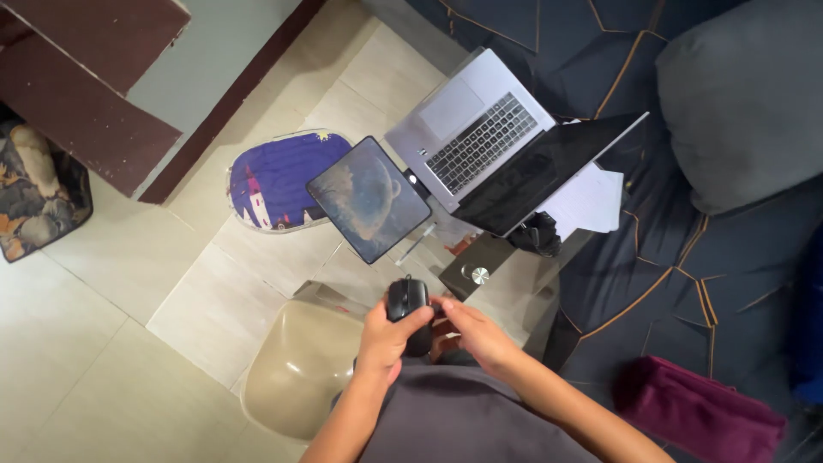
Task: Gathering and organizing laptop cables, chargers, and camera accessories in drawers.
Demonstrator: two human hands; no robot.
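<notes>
Seen from above, the person's left hand [383, 339] wrapped around a black computer mouse [409, 310], thumb across its top, holding it in the air over the lap. The right hand [477, 333] met the mouse from the other side, fingertips pressed to its lower edge; whether those fingers truly pinched it or only touched it could not be told.

Just beyond the grip lay a dark mouse pad [369, 199] printed with a cloudy planet, tilted on one corner. Farther out past it rested an open silver laptop [497, 146] with its dark screen folded flat, and sheets of white paper [591, 201] beneath its far edge. To the left of the pad sat a purple fan-shaped mat [270, 180] with a castle picture. Directly below the left hand stood a beige plastic chair [296, 369]. A small dark table [474, 266] (with a round silver disc on it) stood close beyond the right hand. To the right of the grip spread a dark blue quilted cover [669, 257], with a grey pillow [746, 94] and a maroon cloth [699, 407].

The mouse's underside and rear were hidden by both hands, and no cable could be made out.

Its long axis ran away from the body, nose toward the mouse pad.
</notes>
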